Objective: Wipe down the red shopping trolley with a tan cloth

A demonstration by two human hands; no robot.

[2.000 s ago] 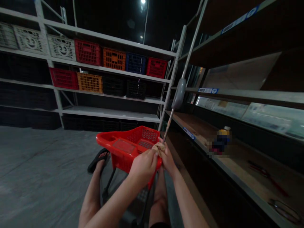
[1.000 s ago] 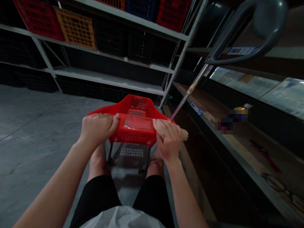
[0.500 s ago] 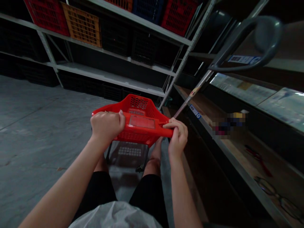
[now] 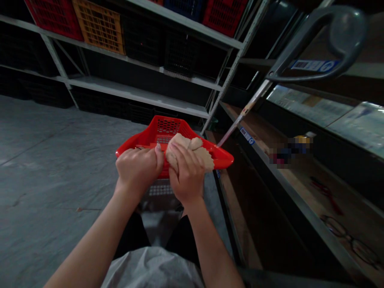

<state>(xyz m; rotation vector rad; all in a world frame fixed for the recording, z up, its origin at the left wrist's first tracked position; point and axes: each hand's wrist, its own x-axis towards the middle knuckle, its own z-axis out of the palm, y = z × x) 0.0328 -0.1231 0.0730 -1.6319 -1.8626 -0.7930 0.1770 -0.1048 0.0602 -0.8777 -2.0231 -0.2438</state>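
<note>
A red plastic shopping trolley (image 4: pixel 223 158) with a perforated basket stands right in front of me, between my legs. My left hand (image 4: pixel 138 168) is closed around the left part of its handle, thumb on top. Against the right part of the handle, my right hand (image 4: pixel 188 174) presses a beige cloth (image 4: pixel 207 158) with a scalloped edge. The cloth is bunched under the fingers and hides much of the handle there. Both hands are close together, the right one just beside the left thumb.
A metal pole (image 4: pixel 253 102) with a grey loop handle (image 4: pixel 315 44) slants up at the right. On the right shelf (image 4: pixel 303 176) lie eyeglasses (image 4: pixel 349 239) and a red-handled tool (image 4: pixel 327 194). Ahead, a white rack (image 4: pixel 138 95) carries plastic crates (image 4: pixel 99 26). Grey floor (image 4: pixel 45 168) extends left.
My right hand has moved left from the right end of the handle. A beige cloth now shows under it. My left hand keeps its grip on the handle.
</note>
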